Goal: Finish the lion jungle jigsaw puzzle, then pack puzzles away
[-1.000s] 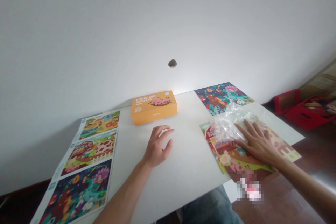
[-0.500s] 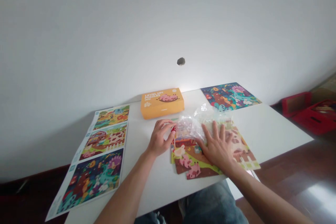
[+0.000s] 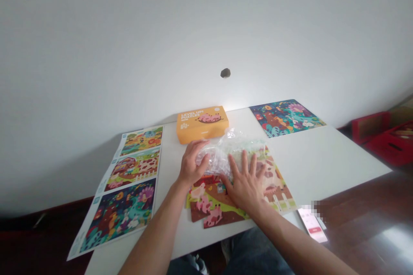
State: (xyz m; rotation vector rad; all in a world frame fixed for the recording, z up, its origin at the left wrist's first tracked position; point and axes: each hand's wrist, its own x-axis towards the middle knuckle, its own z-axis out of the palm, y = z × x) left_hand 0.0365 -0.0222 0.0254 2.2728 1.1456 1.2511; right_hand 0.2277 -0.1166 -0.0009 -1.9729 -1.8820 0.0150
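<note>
A farm-scene jigsaw puzzle (image 3: 230,215) lies on the white table, with pink pigs, a chicken and a spotted cow on it. A crumpled clear plastic bag (image 3: 214,163) covers its far part. My right hand (image 3: 247,182) lies flat on the puzzle and the near edge of the bag, fingers spread. At the puzzle's far left corner, my left hand (image 3: 192,165) curls its fingers and thumb around the left end of the bag. Part of that corner is hidden beneath hand and plastic.
Behind the bag stands a yellow puzzle box (image 3: 201,131). A picture sheet with three scenes (image 3: 118,200) lies at the left. A dark forest puzzle (image 3: 287,118) sits at the back right. Below the table's right edge is a lit phone (image 3: 312,225); red boxes (image 3: 387,142) stand farther right.
The puzzle and bag have slid left under my right hand, towards my left hand, which now has the bag's end between thumb and fingers. The phone has come into view.
</note>
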